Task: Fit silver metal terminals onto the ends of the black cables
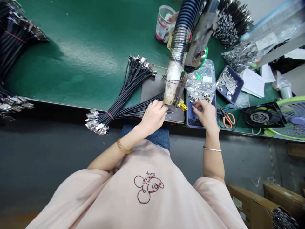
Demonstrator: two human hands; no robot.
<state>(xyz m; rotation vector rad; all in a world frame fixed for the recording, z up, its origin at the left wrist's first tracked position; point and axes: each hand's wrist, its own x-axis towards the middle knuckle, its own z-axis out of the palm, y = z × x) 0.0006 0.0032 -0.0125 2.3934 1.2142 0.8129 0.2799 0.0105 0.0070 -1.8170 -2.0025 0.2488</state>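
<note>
My left hand (154,117) is closed over the ends of the black cables (133,110) on a dark plate (152,83); a thin dark cable end pokes out past its fingertips. My right hand (205,114) is pinched above a blue tray (213,99), and whatever it holds is too small to name. Small black pieces (195,122) lie in the tray's near part, with a clear bag of metal connectors (201,90) in its far part. A second cable bundle (127,83) crosses the first, near a red band. Between my hands stands a soldering iron-like tool tip (181,88).
A ribbed hose (179,38) with a whitish nozzle hangs just ahead of my hands. Yellow clips (182,105) lie beside the tray. To the right are orange-handled pliers (228,121), a second tray (234,98) of metal parts and a black fan (262,116). Cable bundles (14,41) lie far left.
</note>
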